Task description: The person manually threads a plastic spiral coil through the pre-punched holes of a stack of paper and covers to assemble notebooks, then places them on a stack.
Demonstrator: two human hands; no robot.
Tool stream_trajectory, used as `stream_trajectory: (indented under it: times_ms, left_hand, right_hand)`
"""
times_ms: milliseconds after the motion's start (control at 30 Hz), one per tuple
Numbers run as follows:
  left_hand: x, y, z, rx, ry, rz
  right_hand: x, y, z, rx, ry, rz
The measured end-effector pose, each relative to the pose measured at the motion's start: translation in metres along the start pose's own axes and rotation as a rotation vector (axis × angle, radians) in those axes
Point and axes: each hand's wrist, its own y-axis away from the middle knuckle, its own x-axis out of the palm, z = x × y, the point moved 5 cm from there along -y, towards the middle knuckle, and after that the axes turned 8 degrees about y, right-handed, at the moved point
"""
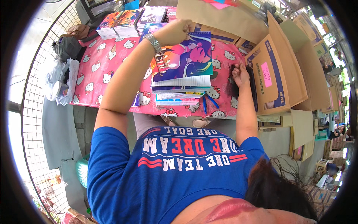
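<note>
My left hand (178,33), with a metal watch on its wrist, is closed at the top edge of a colourful spiral notebook (186,59). This notebook tops a small uneven stack, with white lined pages (181,82) showing below its cover. To the right, my right hand (241,74) has its fingers curled beside a dark mesh-like thing (234,84) at the table's edge. What those fingers hold, if anything, is too small to make out. A tool with two blue handles (211,101) lies just right of the stack, near the front edge.
A pink patterned cloth (93,82) covers the table. Stacks of notebooks (119,24) stand at the far left. An open cardboard box (276,74) is close on the right, with more cardboard behind. A plastic bag (61,84) and a grey bag (67,48) sit at the left edge.
</note>
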Motion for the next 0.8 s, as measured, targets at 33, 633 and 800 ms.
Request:
stream_trajectory:
  times_ms: [33, 633, 800]
  left_hand:
    - [-0.006, -0.001, -0.016, 0.047, -0.023, -0.002]
    - [0.057, -0.017, 0.074, -0.16, 0.152, 0.235]
    - [0.058, -0.012, 0.081, -0.205, 0.235, 0.258]
  right_hand:
    - [-0.013, -0.006, -0.006, 0.088, 0.156, -0.056]
    - [0.048, -0.009, 0.01, 0.087, 0.774, 0.044]
    - [0.028, -0.018, 0.008, -0.098, 0.102, -0.227]
